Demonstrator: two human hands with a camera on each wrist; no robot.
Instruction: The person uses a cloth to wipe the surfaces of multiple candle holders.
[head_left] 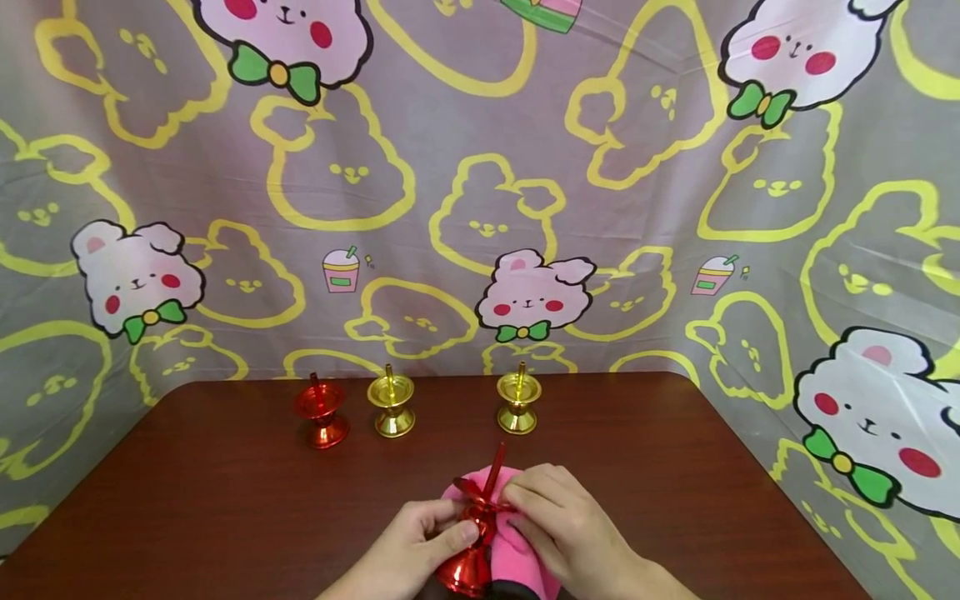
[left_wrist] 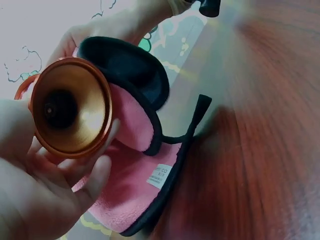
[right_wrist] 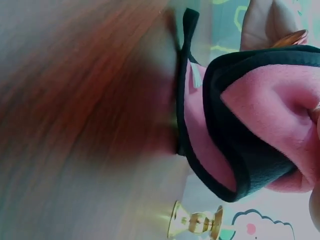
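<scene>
My left hand [head_left: 408, 542] grips a shiny red metal candle holder [head_left: 465, 573] round its stem, the holder tilted with its thin spike upward. The left wrist view looks into the hollow underside of its flared base [left_wrist: 92, 117], which appears coppery. My right hand [head_left: 566, 517] pinches a pink cloth [head_left: 517, 567] against the edge of the holder's dish; its fingertips are partly hidden in the fabric. The cloth has black trim, a white label [left_wrist: 159, 175] and a black hanging loop [left_wrist: 201, 107]. It drapes behind and beside the holder, folded over in the right wrist view.
Toward the back of the dark red-brown table [head_left: 225, 500] stand another red candle holder [head_left: 327, 431] and two gold ones, one left [head_left: 394, 422] and one nearer the middle [head_left: 517, 418]. A patterned curtain [head_left: 420, 250] surrounds the back and sides.
</scene>
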